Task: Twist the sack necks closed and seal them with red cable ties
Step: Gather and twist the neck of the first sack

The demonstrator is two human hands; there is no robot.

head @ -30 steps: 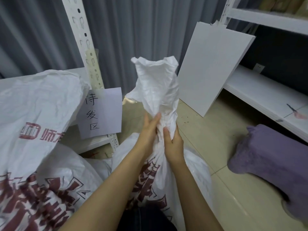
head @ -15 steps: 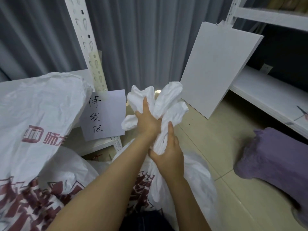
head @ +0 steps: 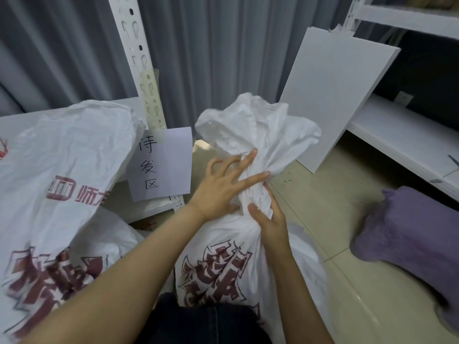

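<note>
Nearest, white red-printed sack (head: pixel 223 271) upright on the floor (head: pixel 330 214). Above it, right hand (head: pixel 270 223) curled round the twisted sack neck (head: pixel 255 196); left hand (head: pixel 218 189) spread wide, fingers straight, touching the neck. Beyond, handwritten paper label (head: pixel 161 165) and leaning white board (head: pixel 332 103).

White red-printed sack (head: pixel 223 264) upright on floor; neck (head: pixel 255 192) gathered, top flared.
</note>
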